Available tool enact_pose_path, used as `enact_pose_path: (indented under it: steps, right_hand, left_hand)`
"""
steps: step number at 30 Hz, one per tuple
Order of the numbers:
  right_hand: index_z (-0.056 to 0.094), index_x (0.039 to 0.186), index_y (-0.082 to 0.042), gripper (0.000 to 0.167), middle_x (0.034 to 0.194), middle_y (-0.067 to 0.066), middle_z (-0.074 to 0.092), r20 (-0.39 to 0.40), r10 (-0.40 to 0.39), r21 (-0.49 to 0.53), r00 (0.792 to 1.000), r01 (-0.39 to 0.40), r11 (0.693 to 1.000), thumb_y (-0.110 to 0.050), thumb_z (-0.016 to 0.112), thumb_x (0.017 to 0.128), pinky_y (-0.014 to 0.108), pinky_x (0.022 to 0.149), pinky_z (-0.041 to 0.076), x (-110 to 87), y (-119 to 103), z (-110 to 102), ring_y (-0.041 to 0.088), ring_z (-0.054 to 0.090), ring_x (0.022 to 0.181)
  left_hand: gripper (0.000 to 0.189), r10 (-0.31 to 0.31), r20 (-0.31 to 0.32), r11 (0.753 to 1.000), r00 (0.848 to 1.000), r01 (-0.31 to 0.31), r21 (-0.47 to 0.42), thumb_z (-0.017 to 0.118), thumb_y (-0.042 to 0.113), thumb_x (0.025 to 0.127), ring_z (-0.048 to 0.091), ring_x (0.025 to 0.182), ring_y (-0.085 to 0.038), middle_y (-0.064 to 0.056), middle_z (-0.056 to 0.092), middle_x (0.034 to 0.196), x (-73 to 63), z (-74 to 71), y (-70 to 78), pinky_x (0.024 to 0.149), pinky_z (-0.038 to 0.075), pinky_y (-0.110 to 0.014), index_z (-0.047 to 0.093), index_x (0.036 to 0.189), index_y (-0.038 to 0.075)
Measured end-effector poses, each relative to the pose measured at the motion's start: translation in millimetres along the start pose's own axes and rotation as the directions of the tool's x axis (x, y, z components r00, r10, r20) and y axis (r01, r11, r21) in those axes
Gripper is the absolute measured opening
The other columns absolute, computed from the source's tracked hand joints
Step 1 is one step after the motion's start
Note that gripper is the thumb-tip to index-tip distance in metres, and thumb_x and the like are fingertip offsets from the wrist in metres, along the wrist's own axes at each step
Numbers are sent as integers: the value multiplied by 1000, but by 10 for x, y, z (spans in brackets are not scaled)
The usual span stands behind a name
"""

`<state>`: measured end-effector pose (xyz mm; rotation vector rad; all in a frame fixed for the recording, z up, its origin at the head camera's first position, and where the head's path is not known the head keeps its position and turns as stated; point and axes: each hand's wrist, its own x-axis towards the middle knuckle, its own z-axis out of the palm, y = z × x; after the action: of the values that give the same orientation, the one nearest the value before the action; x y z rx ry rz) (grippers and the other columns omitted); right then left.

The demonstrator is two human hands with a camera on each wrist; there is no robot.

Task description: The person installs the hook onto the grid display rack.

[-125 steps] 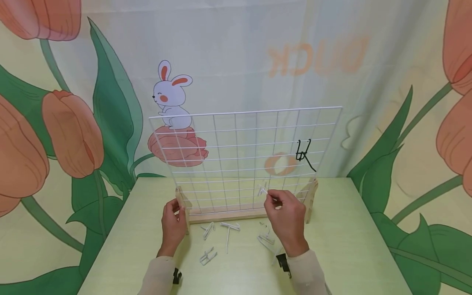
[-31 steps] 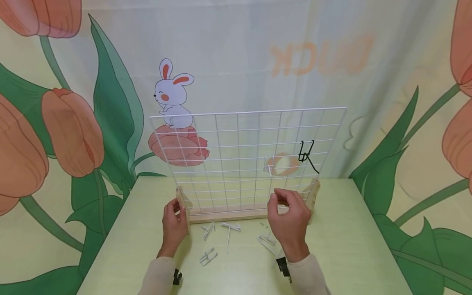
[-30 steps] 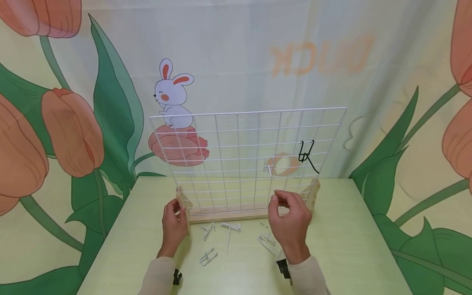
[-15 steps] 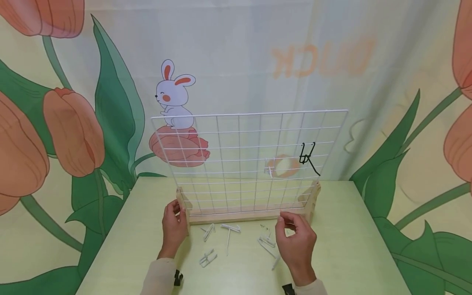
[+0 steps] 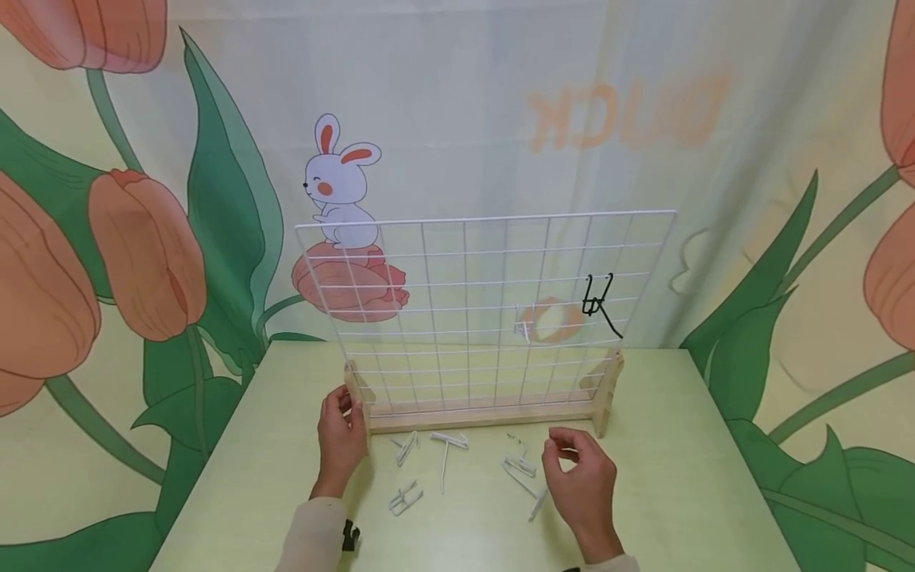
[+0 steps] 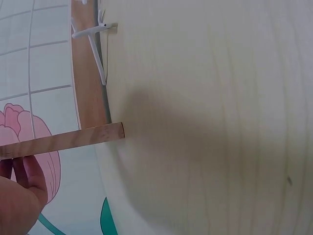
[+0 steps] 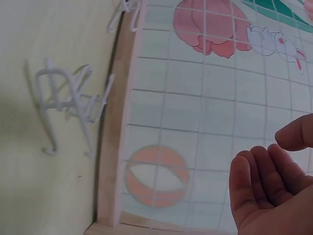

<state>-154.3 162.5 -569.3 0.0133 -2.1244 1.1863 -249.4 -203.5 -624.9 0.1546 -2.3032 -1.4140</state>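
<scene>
My left hand (image 5: 340,441) holds the left end post of the wooden stand (image 5: 486,417); in the left wrist view its fingers (image 6: 35,172) lie against this post (image 6: 63,141). The stand carries an upright white wire grid (image 5: 465,221). A small white hook (image 5: 525,329) hangs on the grid, right of centre. To its right hangs a black hook (image 5: 593,306). My right hand (image 5: 582,481), fingers loosely bent and holding nothing, is above the table in front of the stand's right end. Beside it lie white wire hooks (image 5: 520,467), seen larger as a hook pile (image 7: 58,105) in the right wrist view.
More white hooks lie left of centre: a long-armed one (image 5: 444,469), a short one (image 5: 406,447) close to the stand, and another (image 5: 406,498) nearer the front. The pale table (image 5: 236,492) backs onto a printed curtain (image 5: 457,111).
Earlier my right hand pinched a white hook low before the grid. That hook now hangs on the grid, and the hand has moved down and right, emptied. My left hand stays at the post.
</scene>
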Motion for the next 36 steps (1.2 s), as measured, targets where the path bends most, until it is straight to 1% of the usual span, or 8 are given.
enact_pose_path:
  steps: [6,10,13,17,21,25,30,36]
  right_hand:
    - [79,95,-6,18,87,1,76,41,92,-49,995,-90,995,6,78,82,21,70,61,-96,169,-11,10,73,74]
    - [79,95,-6,16,86,2,76,60,133,-67,989,-129,989,4,79,82,25,70,63,-141,265,9,9,72,74]
    - [79,96,-7,14,87,1,77,83,184,-96,979,-176,980,-1,81,83,26,70,63,-181,330,25,9,72,74]
    - [80,97,-8,13,89,2,78,116,273,-184,955,-250,951,-11,84,85,29,71,63,-247,397,46,14,74,77]
    - [79,97,-8,17,93,5,78,133,370,-297,920,-319,900,-19,84,86,37,76,61,-301,430,60,20,75,82]
    - [78,99,-7,20,95,8,78,148,438,-360,887,-364,859,-22,82,86,45,80,59,-333,460,75,24,74,87]
    - [78,102,-6,27,96,9,77,178,479,-393,860,-384,835,-27,82,86,48,83,56,-368,498,90,26,72,90]
    - [77,103,-6,36,94,8,76,204,511,-411,835,-401,819,-34,86,83,48,84,54,-436,537,114,25,71,90]
  left_hand:
    - [36,11,-6,1000,1000,-11,-5,56,5,107,66,120,-39,-25,61,129,-10,4,26,98,57,-53,50,141,-5]
    - [37,-5,-1,1000,1000,5,-4,55,6,108,65,121,-38,-24,60,131,-4,-7,34,99,57,-53,49,143,-5]
    - [38,-13,-1,1000,1000,13,2,54,5,107,65,121,-39,-25,60,131,-5,-5,32,99,57,-53,49,143,-5]
    - [37,-20,3,1000,1000,20,3,54,5,108,66,121,-38,-24,60,132,-5,-4,30,99,57,-52,49,143,-5]
    - [38,-15,17,1000,1000,15,-8,54,6,108,65,122,-37,-23,60,132,-8,-14,47,100,57,-52,48,144,-4]
    - [38,-20,35,1000,999,20,-8,54,6,108,64,123,-36,-23,60,132,-9,-22,57,101,56,-51,48,144,-4]
    - [38,-25,34,1000,999,25,-5,54,7,108,65,123,-36,-23,59,133,-10,-31,55,101,56,-51,47,144,-4]
    - [38,8,19,1000,1000,-8,6,55,5,108,65,121,-35,-22,61,131,-4,-20,26,99,57,-49,48,143,-4]
